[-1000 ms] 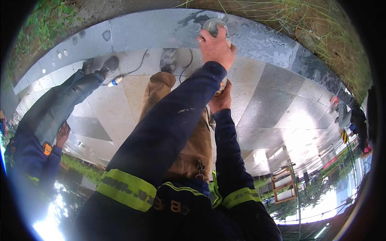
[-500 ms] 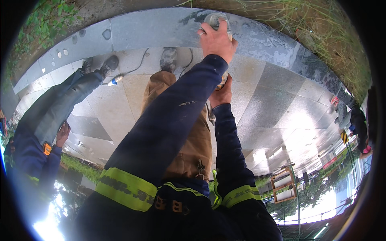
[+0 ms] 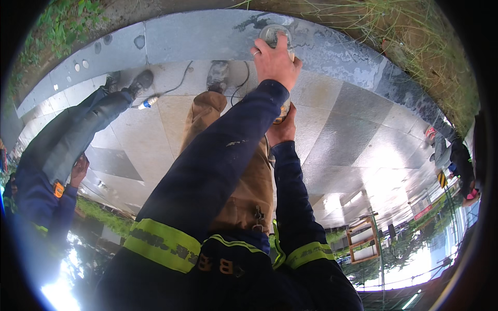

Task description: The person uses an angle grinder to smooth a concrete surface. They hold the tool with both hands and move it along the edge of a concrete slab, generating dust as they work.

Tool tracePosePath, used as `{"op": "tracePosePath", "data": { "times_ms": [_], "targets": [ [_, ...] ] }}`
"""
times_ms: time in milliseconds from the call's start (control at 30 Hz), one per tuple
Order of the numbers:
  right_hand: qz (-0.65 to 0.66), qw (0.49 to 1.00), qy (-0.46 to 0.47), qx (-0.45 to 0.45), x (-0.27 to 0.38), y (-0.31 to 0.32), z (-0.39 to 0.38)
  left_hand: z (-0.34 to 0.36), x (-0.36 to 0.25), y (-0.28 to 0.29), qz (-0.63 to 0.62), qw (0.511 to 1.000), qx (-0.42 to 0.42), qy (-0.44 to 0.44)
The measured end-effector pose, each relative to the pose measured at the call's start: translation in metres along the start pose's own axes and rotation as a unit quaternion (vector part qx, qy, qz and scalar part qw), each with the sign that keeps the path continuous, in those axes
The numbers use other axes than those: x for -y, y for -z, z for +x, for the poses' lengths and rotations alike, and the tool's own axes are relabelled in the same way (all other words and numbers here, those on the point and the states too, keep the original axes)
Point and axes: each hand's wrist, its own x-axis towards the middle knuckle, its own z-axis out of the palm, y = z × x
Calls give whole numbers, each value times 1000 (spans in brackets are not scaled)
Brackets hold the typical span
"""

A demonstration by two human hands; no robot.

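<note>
A handheld angle grinder with a round clear-looking guard rests at the grey stone kerb. My left hand, with a ring on one finger, closes over its front end next to the guard. Nearer to me, my right hand is wrapped round the rear of its body. Between the hands, most of the body hides behind my left wrist and sleeve. Wet, whitish smears mark the stone right of the tool. The disc's contact with the stone cannot be made out.
A dark cable with a blue-and-white connector lies on the paving. At left stands another person in grey trousers; more people are at far right. Grass and soil border the kerb's far side. A wooden frame stands behind.
Both hands and the grinder have shifted slightly toward me and to the left along the kerb. The grip looks the same.
</note>
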Motion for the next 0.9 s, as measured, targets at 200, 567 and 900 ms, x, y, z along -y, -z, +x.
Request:
{"op": "tracePosePath", "data": {
  "times_ms": [200,567,900],
  "targets": [
    [1,1000,14,8,1,-3,8,4,-1,0,-2,1000,-27,-11],
    [6,1000,20,3,0,-5,-1,-1,2,5,-22,1000,8,3],
    [-3,1000,28,-7,-7,0,0,-3,-2,-3,-13,1000,-6,-8]
  ]
}}
